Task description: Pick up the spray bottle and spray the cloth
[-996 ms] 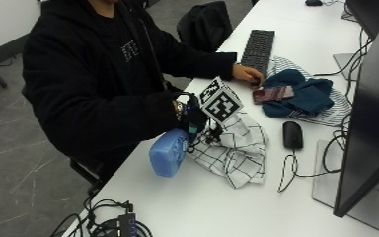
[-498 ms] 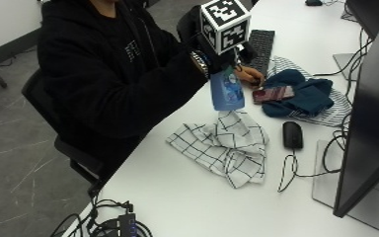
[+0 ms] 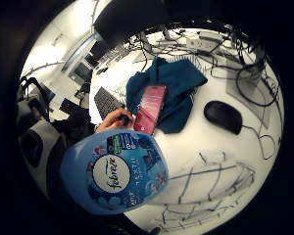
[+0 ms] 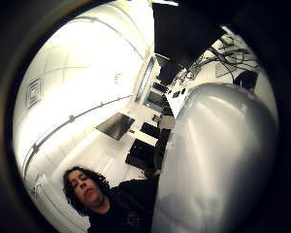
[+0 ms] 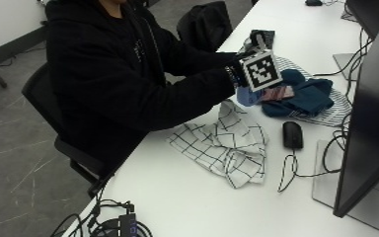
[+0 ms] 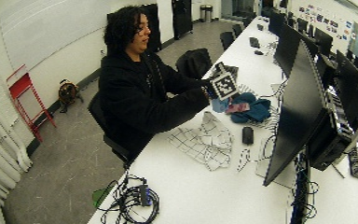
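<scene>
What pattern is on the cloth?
White with a thin black grid check, the cloth shows best in the outside view.

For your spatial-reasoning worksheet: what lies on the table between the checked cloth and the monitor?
In the outside view, a black mouse with its cable lies on the white table between the checked cloth and the monitor.

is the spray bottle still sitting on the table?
No, the gloved right hand holds the spray bottle up above the checked cloth.

The person's black-gloved right hand (image 5: 237, 74) is raised above the white table, forearm stretched forward from the body, its fingers curled around a blue plastic spray bottle (image 3: 115, 171). The bare left hand (image 3: 113, 121) rests on the table beyond it.
</scene>
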Available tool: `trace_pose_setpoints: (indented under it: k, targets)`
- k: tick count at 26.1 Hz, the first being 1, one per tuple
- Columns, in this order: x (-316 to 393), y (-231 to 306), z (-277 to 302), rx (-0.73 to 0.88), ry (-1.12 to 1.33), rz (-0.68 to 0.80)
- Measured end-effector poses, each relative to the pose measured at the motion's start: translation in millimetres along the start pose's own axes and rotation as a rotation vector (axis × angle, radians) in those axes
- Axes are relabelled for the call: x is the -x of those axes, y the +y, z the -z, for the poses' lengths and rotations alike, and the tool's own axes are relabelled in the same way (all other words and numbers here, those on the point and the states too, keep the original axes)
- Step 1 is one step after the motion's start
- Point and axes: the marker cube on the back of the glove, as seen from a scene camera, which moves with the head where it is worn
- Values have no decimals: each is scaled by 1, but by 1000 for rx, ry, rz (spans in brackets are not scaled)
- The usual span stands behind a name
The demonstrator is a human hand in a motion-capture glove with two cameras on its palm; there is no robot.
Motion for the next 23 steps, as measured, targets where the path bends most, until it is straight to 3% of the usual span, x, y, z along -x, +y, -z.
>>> trace_pose_setpoints:
  k: [9,16,23]
  targets:
    - [-57,1,-21,-44,-97,-119]
    - [-62,9,-17,-123,-188,-70]
    - [-66,11,-21,-90,-192,-49]
